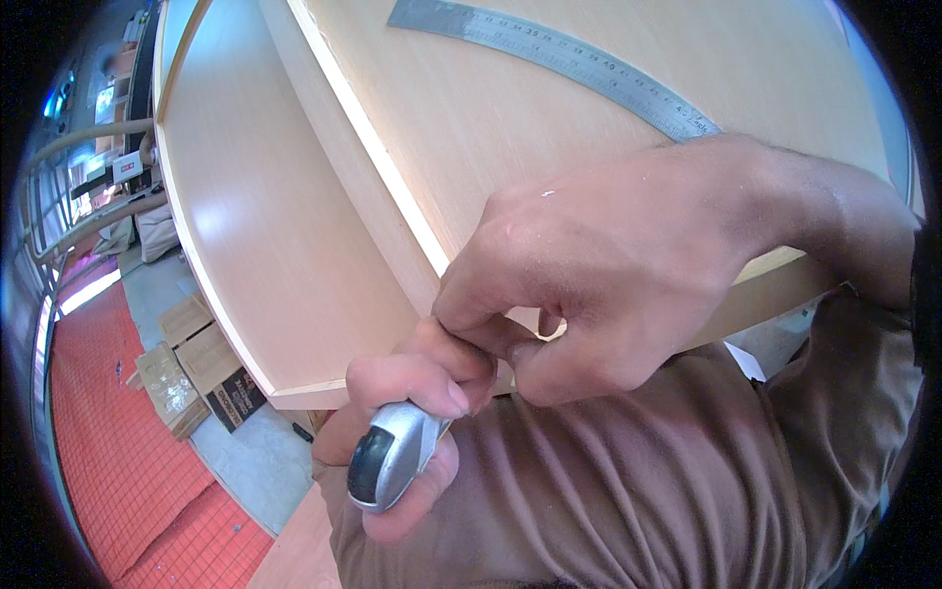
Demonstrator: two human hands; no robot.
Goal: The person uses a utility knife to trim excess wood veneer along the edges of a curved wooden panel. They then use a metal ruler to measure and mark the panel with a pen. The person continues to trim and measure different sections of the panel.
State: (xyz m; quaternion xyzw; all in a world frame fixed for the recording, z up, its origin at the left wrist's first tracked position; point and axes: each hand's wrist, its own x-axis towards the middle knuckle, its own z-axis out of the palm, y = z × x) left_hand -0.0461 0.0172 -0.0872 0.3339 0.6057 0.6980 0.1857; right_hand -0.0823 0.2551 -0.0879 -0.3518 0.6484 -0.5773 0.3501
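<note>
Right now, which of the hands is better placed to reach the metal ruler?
Probably the right hand: it looks nearer the metal ruler, while the left hand grips a silver-and-black tool. Whether the right pinches anything is unclear.

The head-worn fisheye looks down close over the fingers (400, 379).

We note left hand (410, 381) gripping a silver-and-black handle (397, 455) at 7 o'clock; right hand (608, 265) overlaps the left near centre. Metal ruler (559, 59) toward 1 o'clock on wooden panel (471, 123); cardboard boxes (209, 355) between 8 and 9.
</note>
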